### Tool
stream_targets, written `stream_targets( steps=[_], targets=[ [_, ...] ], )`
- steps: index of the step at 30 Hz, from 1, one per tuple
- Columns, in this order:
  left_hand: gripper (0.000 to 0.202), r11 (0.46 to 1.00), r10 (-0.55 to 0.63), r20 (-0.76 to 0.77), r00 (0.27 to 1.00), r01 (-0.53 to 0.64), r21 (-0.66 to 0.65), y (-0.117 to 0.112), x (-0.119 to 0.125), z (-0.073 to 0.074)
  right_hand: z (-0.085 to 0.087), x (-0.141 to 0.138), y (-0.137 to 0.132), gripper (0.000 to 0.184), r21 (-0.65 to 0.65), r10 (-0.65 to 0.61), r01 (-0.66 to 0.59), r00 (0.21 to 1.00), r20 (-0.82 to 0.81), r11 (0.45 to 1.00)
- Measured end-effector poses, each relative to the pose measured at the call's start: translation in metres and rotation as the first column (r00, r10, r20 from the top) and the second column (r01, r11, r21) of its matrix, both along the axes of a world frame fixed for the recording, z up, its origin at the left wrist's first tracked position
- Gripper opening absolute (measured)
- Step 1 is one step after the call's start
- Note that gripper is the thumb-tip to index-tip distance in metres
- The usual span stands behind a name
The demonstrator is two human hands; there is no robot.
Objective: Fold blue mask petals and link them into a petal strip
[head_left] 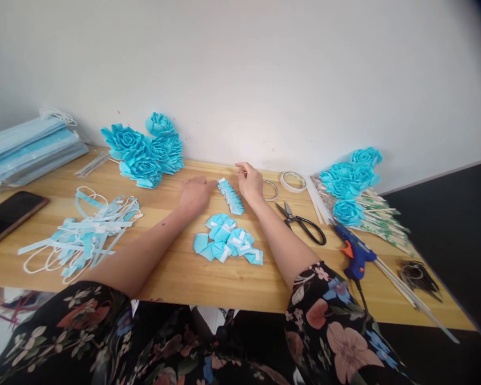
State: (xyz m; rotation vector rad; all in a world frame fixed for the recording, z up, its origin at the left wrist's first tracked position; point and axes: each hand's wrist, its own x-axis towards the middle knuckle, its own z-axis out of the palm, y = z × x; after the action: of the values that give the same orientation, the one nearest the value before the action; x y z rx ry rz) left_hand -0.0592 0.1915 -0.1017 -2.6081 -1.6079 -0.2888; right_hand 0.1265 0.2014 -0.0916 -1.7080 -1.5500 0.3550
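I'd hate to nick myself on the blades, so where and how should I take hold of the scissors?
I'd take the scissors by their black handle loop, reaching from the near right side. They lie flat on the table with that loop at the near right end and the parted blades pointing toward the wall, so this should avoid the edges.

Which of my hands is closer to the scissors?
Right. The right hand is beyond the scissors, to their left; the left hand is farther left, past the folded blue strip.

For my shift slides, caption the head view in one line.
Left hand and right hand flank an overlapping row of folded blue pieces between two clusters of blue artificial roses.
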Motion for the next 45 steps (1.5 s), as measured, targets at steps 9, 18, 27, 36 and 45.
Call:
stream_targets(
  steps=[9,18,27,36,45],
  targets=[
    [0.05,0.999,0.007,0.04,0.999,-0.005,-0.038,-0.001,-0.001,0.002,-0.007,-0.001,-0.002,0.041,-0.05,0.115,-0.107,0.968,0.224,0.993],
    [0.05,0.999,-0.006,0.044,0.999,0.007,-0.031,0.0,-0.002,0.001,-0.003,-0.008,-0.001,0.026,-0.065,0.116,-0.104,0.967,0.225,0.992],
    [0.049,1.0,0.0,0.052,0.999,0.002,-0.023,-0.001,-0.002,0.001,-0.001,-0.013,0.008,0.019,-0.223,0.075,-0.023,0.97,0.23,0.975],
    [0.048,1.0,0.007,0.047,0.999,-0.006,-0.021,0.0,-0.002,0.001,0.001,-0.01,0.007,0.021,-0.257,0.095,-0.041,0.975,0.201,0.966],
    [0.049,0.999,0.003,0.049,0.999,-0.001,-0.04,0.0,-0.002,0.002,-0.001,-0.009,0.011,0.027,-0.254,0.066,-0.018,0.981,0.181,0.967]
  ],
)
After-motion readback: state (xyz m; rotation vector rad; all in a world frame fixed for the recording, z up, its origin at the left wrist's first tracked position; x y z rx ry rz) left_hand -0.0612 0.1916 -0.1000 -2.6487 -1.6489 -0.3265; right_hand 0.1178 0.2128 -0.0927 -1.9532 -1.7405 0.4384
